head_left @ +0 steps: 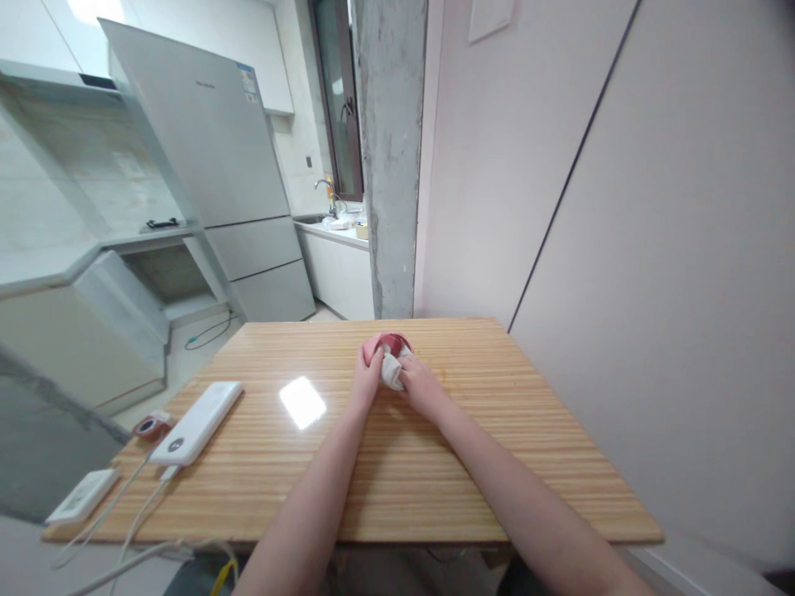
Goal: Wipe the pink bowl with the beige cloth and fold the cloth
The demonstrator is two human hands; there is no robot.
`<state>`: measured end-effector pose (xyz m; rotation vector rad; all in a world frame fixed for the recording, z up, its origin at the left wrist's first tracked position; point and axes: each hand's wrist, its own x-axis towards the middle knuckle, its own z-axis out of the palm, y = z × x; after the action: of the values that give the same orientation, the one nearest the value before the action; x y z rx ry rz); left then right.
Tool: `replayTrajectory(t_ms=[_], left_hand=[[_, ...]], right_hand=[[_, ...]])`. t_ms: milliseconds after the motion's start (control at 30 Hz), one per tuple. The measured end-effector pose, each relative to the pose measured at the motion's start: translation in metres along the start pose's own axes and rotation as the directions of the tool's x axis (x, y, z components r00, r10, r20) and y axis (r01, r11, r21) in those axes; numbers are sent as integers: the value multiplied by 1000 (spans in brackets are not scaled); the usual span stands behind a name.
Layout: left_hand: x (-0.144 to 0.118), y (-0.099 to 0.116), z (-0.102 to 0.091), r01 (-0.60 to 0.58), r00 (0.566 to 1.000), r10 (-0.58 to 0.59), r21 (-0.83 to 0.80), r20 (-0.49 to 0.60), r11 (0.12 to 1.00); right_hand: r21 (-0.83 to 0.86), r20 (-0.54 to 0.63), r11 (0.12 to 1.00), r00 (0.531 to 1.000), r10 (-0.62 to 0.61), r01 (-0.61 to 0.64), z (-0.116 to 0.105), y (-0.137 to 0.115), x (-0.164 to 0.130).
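Over the far middle of the table, both hands meet around a pink, round, bowl-like item point(392, 341) with a darker red inside. My left hand point(368, 374) is closed on its left rim. A whitish cloth point(392, 372) is bunched at the item's opening and hangs down on the near side. My right hand point(420, 384) is closed on the cloth from the right, its fingertips partly hidden in the folds. The item's underside is out of sight behind the hands and cloth.
On the wooden table point(484, 463), a white power bank point(197, 424) with a cable, a tape roll point(152, 426) and a small white box point(83, 497) lie at the left edge. A wall point(621, 248) stands along the right side. A fridge point(204, 149) is beyond.
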<state>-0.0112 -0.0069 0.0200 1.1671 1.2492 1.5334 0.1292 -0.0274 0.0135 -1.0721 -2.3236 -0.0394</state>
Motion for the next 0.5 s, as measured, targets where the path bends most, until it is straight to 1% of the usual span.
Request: replayTrajectory(t_ms=[67,133,200,267,333,400,500], left_hand=[[5,9,-9,-43,998,40,65,51,997],[5,11,-9,-38,996,34,53,82,998],[0,6,-1,12,996,-9,-37,94,999],[-7,-5,11,84,994,-71,-158,89,984],[-10,-15,20,149,988,-134,-236,77,960],[-8,-20,19,170,985,-164,-251,46,953],[4,-15,5,133,991,-126,-217,48,967]], right_hand=[[-21,14,1000,1000,-19,20,-1,2,1],[-45,-1,999,1000,7,-8,-1,3,0],[-40,-51,997,996,69,-71,2,4,-1],[8,-122,991,983,134,-134,6,4,-3],[69,-165,987,974,154,-145,10,4,-4],[98,-146,991,983,107,-93,12,6,-4],[56,-73,998,997,-8,12,7,9,0]])
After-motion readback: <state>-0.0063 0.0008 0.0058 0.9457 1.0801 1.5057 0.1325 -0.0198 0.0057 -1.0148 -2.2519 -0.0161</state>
